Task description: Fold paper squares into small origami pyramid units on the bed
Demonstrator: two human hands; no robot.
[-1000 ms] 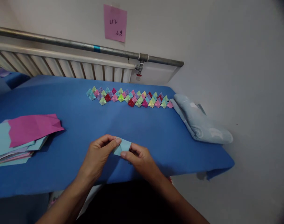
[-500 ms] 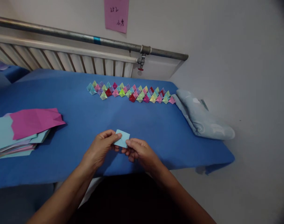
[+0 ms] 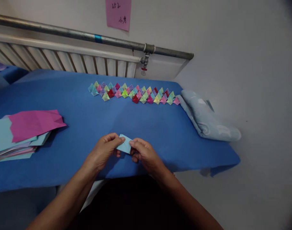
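A small folded piece of light blue paper (image 3: 124, 145) is held between my two hands, near the front of the blue-covered table (image 3: 88, 121). My left hand (image 3: 107, 147) pinches its left side, thumb on top and fingers beneath. At the right edge, my right hand (image 3: 144, 151) grips the paper with the thumb over its upper right corner. Some fingertips of both hands are hidden behind the paper. Beyond the hands, several small folded paper pieces (image 3: 124, 93) in many colours stand in close rows.
On the left lies a stack of coloured paper (image 3: 21, 145) topped by a crumpled magenta sheet (image 3: 37, 124). A folded grey-blue cloth (image 3: 208, 119) rests at the right end. Behind the table are a white radiator (image 3: 76, 64) and a metal pipe (image 3: 59, 30).
The right thumb has shifted up along the paper's right edge, and the right fingers have drawn away from the left ones. The paper's upper right corner is now covered.
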